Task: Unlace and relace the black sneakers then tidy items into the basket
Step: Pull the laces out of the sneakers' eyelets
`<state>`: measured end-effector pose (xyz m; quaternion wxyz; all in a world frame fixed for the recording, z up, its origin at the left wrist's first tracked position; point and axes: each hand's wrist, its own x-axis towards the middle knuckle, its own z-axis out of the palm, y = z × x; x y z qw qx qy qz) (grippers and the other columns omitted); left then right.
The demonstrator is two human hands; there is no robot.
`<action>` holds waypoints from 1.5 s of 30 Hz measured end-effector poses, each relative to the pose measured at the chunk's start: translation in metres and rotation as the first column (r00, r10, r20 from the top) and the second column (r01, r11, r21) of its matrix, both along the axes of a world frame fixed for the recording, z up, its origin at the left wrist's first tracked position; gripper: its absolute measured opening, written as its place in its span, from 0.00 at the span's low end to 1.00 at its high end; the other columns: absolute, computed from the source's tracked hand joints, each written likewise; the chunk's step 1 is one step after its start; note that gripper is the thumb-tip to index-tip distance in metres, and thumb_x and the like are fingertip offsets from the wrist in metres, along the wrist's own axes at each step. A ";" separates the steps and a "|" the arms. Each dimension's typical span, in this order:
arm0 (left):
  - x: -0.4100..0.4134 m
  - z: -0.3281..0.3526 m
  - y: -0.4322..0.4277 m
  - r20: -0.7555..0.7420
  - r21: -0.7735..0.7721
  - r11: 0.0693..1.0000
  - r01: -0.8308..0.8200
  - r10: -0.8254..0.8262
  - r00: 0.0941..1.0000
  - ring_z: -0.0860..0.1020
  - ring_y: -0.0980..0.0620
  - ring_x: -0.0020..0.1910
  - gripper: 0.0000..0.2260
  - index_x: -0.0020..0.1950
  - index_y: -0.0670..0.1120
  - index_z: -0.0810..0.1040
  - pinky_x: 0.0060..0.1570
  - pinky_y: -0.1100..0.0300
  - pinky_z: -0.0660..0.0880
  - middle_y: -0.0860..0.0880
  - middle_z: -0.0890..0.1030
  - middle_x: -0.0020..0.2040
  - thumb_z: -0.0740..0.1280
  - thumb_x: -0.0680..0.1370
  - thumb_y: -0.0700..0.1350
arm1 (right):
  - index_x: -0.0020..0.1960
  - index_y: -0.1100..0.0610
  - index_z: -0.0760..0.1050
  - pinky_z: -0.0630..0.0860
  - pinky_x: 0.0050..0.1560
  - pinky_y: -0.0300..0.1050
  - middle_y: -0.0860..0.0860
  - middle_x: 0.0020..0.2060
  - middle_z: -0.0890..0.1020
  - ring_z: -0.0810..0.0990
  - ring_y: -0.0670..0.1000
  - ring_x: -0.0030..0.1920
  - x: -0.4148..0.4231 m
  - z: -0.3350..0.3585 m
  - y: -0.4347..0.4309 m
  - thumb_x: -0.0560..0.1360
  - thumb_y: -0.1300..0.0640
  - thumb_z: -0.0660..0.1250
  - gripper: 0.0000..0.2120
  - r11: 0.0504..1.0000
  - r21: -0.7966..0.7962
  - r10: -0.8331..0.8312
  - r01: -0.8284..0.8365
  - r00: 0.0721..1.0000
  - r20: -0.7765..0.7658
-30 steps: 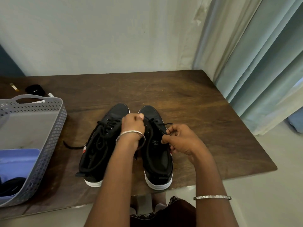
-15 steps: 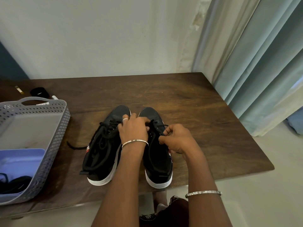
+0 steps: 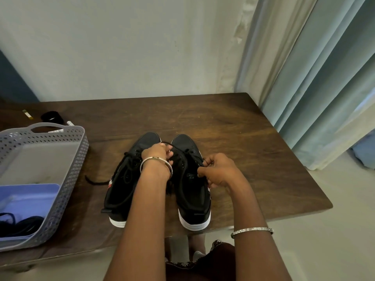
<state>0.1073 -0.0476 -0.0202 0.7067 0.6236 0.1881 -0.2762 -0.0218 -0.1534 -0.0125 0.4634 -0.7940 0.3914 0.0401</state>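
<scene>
Nearest to me, a silver bangle point(image 3: 251, 230) sits on my right forearm and a second bangle point(image 3: 156, 161) on my left wrist. The two black sneakers stand side by side on the wooden table point(image 3: 253, 155), white heels at its near edge, toes pointing away.

My right hand point(image 3: 220, 171) is at the outer side of the right sneaker point(image 3: 192, 189), fingers curled and pinching its black lace point(image 3: 172, 144). My left hand point(image 3: 157, 154) is over the gap between the two toes, fingers curled round the same lace, which arcs from it across the right sneaker's front eyelets.

The left sneaker point(image 3: 121, 183) is laced, with one loose lace end point(image 3: 95, 180) trailing on the table towards the basket.

The grey perforated basket point(image 3: 81, 155) stands to the left, apart from the sneakers. It holds a blue tray point(image 3: 30, 197) with black cords point(image 3: 22, 226) in it.

Behind the basket lie a black round item point(image 3: 51, 117) and a small yellow-tipped item point(image 3: 27, 114); I cannot tell what they are. Beyond: pale wall point(image 3: 121, 47) and, to the right, a blue-green curtain point(image 3: 324, 78).
</scene>
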 end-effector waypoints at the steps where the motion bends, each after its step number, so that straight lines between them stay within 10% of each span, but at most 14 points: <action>1: -0.002 0.001 0.000 0.088 0.083 0.996 0.037 -0.044 0.995 0.79 0.50 0.41 0.06 0.52 0.46 0.77 0.40 0.56 0.77 0.50 0.81 0.49 0.62 0.79 0.39 | 0.48 0.60 0.81 0.79 0.36 0.41 0.53 0.34 0.82 0.81 0.49 0.31 0.000 0.001 0.000 0.74 0.61 0.72 0.04 1.000 -0.004 0.004 -0.004 1.000 -0.004; 5: -0.015 0.006 0.003 0.453 0.725 0.688 -0.023 -0.452 0.768 0.75 0.43 0.62 0.17 0.60 0.55 0.80 0.63 0.46 0.71 0.50 0.80 0.58 0.62 0.78 0.37 | 0.44 0.58 0.80 0.83 0.39 0.43 0.51 0.33 0.82 0.81 0.49 0.32 0.002 0.004 0.003 0.75 0.61 0.72 0.02 0.998 -0.047 0.031 -0.032 0.999 -0.024; 11: -0.019 -0.018 0.003 0.310 0.919 0.390 0.062 -0.807 0.502 0.72 0.46 0.66 0.12 0.60 0.62 0.81 0.66 0.46 0.63 0.52 0.81 0.60 0.69 0.79 0.49 | 0.43 0.56 0.80 0.85 0.46 0.54 0.54 0.40 0.85 0.86 0.55 0.42 0.006 0.006 0.011 0.73 0.58 0.73 0.03 0.992 -0.115 0.043 -0.052 0.996 -0.077; 18: -0.019 -0.019 0.004 0.447 0.840 0.542 -0.021 -0.669 0.593 0.78 0.48 0.55 0.04 0.44 0.56 0.83 0.62 0.48 0.65 0.54 0.84 0.46 0.71 0.78 0.48 | 0.55 0.56 0.77 0.83 0.53 0.56 0.56 0.49 0.82 0.84 0.59 0.50 0.009 0.008 0.020 0.74 0.50 0.71 0.13 0.979 -0.149 0.106 -0.139 0.973 -0.206; 22: -0.012 -0.015 0.009 0.512 0.539 0.841 -0.050 -0.280 0.812 0.81 0.47 0.48 0.05 0.45 0.46 0.81 0.50 0.56 0.73 0.51 0.82 0.40 0.67 0.80 0.44 | 0.58 0.57 0.76 0.83 0.55 0.58 0.57 0.51 0.82 0.84 0.59 0.52 0.008 0.008 0.021 0.76 0.50 0.69 0.14 0.976 -0.140 0.127 -0.164 0.963 -0.238; 27: 0.004 -0.011 0.012 0.124 0.093 0.991 -0.099 0.087 0.988 0.79 0.53 0.36 0.12 0.39 0.46 0.75 0.37 0.59 0.76 0.50 0.80 0.37 0.63 0.83 0.42 | 0.61 0.56 0.75 0.82 0.57 0.57 0.57 0.52 0.82 0.84 0.59 0.55 0.008 0.013 0.020 0.78 0.53 0.67 0.13 0.976 -0.127 0.135 -0.180 0.945 -0.299; 33: -0.013 -0.008 0.015 0.609 0.617 0.779 -0.107 -0.387 0.692 0.79 0.45 0.55 0.10 0.54 0.52 0.83 0.52 0.53 0.75 0.50 0.83 0.51 0.64 0.81 0.40 | 0.62 0.57 0.76 0.82 0.57 0.57 0.58 0.53 0.82 0.83 0.60 0.56 0.006 0.020 0.023 0.79 0.57 0.66 0.12 0.967 -0.128 0.161 -0.218 0.922 -0.352; 39: -0.013 -0.007 0.008 0.423 0.874 0.485 0.002 -0.765 0.485 0.69 0.43 0.66 0.10 0.57 0.59 0.83 0.61 0.45 0.72 0.49 0.80 0.60 0.68 0.80 0.46 | 0.61 0.60 0.74 0.82 0.58 0.57 0.59 0.55 0.81 0.83 0.61 0.57 0.012 0.022 0.031 0.79 0.58 0.64 0.12 0.966 -0.117 0.173 -0.229 0.916 -0.361; 45: -0.008 -0.017 0.009 0.407 0.883 0.467 0.044 -0.809 0.424 0.69 0.42 0.65 0.10 0.59 0.57 0.83 0.60 0.48 0.72 0.48 0.78 0.59 0.71 0.78 0.49 | 0.54 0.57 0.73 0.82 0.57 0.56 0.58 0.52 0.80 0.83 0.59 0.53 0.014 0.012 0.028 0.80 0.53 0.65 0.08 0.953 -0.125 0.222 -0.275 0.918 -0.328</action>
